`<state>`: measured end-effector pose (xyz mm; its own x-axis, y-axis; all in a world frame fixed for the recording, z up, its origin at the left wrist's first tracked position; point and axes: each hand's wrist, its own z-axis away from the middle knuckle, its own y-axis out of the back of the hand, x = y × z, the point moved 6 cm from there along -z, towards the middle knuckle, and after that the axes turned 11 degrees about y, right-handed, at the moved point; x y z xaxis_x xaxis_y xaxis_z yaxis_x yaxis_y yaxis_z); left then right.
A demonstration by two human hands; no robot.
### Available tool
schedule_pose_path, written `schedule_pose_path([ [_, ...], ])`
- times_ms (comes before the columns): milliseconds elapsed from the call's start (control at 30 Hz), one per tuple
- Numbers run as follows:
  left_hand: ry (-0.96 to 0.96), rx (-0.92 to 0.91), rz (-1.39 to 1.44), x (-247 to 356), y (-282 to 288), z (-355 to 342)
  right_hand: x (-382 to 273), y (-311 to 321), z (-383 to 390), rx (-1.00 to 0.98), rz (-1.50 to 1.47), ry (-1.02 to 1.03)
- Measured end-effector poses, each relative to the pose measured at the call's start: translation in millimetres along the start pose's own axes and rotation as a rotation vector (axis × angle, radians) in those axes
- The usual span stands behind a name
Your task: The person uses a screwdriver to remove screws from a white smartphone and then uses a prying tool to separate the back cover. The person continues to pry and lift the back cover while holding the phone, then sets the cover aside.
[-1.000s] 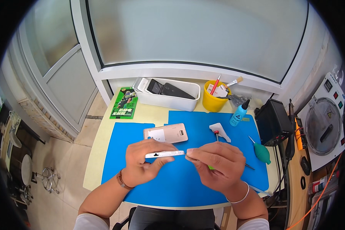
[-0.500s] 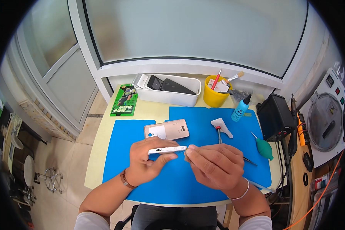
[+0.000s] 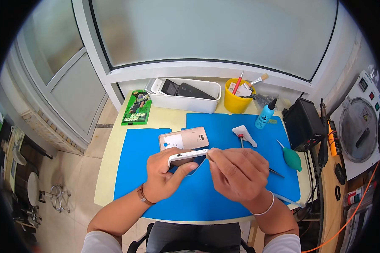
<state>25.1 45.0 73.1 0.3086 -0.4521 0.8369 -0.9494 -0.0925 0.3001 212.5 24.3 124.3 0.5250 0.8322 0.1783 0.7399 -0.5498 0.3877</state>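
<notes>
A smartphone with a white frame (image 3: 189, 155) is held edge-up above the blue mat (image 3: 133, 166). My left hand (image 3: 162, 173) grips it with the thumb on the near face and the fingers behind. At the phone's right corner, the fingertips of my right hand (image 3: 240, 175) are pinched together. Whatever lies between them is hidden. Just beyond the phone, a rose-gold back cover (image 3: 194, 137) lies on the mat, partly covered by my left hand. A screwdriver with a red end (image 3: 240, 136) and a white cloth (image 3: 248, 137) lie beyond my right hand.
A white bin (image 3: 185, 105) holding phones stands at the back, with a green packet (image 3: 136, 110) to its left. A yellow cup (image 3: 236, 103) of tools, a blue bottle (image 3: 265, 117), a green air blower (image 3: 291, 159) and a black box-shaped device (image 3: 302, 128) line the right.
The phone has tilted, so more of its lower face shows, and it has moved slightly up and right. My right hand stays pinched at its corner.
</notes>
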Motion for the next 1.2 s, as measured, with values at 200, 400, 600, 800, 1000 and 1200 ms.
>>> schedule_pose_path([
  [200,0.196,-0.019,0.142,-12,-6,3,27,-1,-2,-0.008,-0.297,-0.238],
  [400,0.280,-0.111,0.456,-20,-8,-2,45,-10,6,0.101,-0.630,-0.657],
  [600,0.348,-0.091,0.675,-24,-7,-1,31,-9,6,-0.006,-0.471,-0.339],
  [800,0.235,-0.059,0.648,-13,0,-1,13,-5,-3,0.007,-0.401,-0.183],
  [1000,0.136,-0.031,0.606,-13,2,-1,1,-2,-3,0.021,-0.385,-0.109],
  [1200,0.047,-0.050,0.521,-10,1,-1,-6,3,-6,0.005,-0.305,-0.027],
])
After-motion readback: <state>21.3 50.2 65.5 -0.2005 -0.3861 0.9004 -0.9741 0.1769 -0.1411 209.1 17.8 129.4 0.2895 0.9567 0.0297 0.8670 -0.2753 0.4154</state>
